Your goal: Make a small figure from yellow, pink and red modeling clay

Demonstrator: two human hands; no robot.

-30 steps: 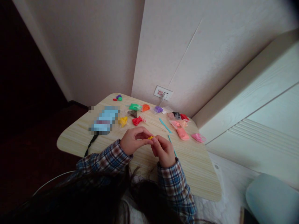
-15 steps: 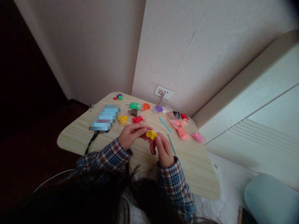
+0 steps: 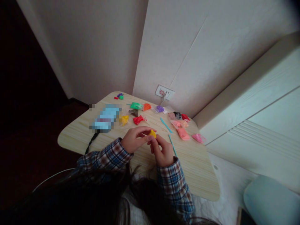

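Between my two hands, above the front middle of the table, is a small lump of yellow modelling clay. My left hand grips it from the left with thumb and fingers. From the right, my right hand pinches the same lump, and the fingertips of both hands meet around it. Part of the clay is hidden by the fingers. Just beyond the hands lie a packet of red clay and a packet of yellow clay. A thin teal stick tool rests right of my right hand.
On the wooden table lie a blurred phone-like device with a black cable, a teal clay knife, green clay, purple clay, and several pink and salmon packets. A socket is on the wall behind.
The fingertips of both hands have come closer together over the yellow clay, my right hand shifting slightly left. Less of the clay shows now, and it looks more compact.
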